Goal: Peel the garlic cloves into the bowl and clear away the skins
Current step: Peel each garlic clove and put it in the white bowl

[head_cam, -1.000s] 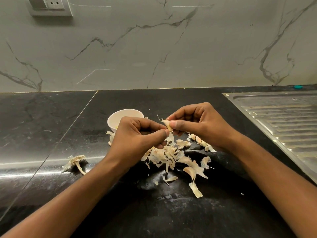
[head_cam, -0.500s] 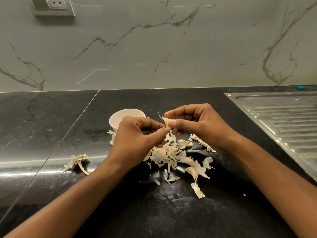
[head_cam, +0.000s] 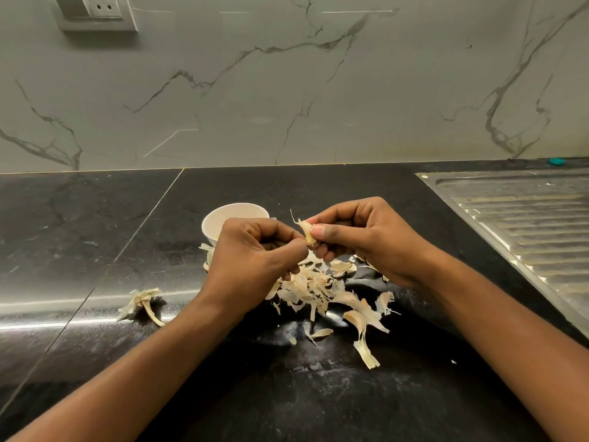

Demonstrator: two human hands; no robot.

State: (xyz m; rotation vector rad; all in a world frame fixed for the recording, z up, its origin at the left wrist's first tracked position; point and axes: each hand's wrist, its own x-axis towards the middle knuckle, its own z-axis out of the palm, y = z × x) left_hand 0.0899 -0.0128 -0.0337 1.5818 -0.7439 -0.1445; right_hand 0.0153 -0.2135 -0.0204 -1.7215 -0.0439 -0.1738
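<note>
You are mid-peel, working one clove point(head_cam: 307, 230) held in the air above the bench point(head_cam: 95, 224), just right of the bowl point(head_cam: 223, 210) and over the heap of skins point(head_cam: 314, 287). Your right grip point(head_cam: 366, 237) pinches the clove between thumb and fingers, the thumb pressed flat on its side, and a thin wisp of skin sticks up from its top. Your left grip point(head_cam: 251, 250) is curled, with thumb and forefinger nipped together at the clove's lower end; whether they have hold of loose skin or of the clove itself cannot be told from here. The bowl stands behind your left grip and is half hidden by it; something yellowish shows low inside, too little to name. By the size of the heap I judge you well into the peeling, though how many cloves remain is not visible, and some pale pieces under your right grip could be either cloves or husks. The next move, as I read it, calls for a steady hold with the right while the left draws the skin down and away, then a short reach to the left and back to drop the bare clove in the bowl, keeping the husk out of it. The clearing has not begun: the skins lie spread in front of you, and a dried stalk point(head_cam: 141, 299) lies well apart to the left and will need gathering too.
</note>
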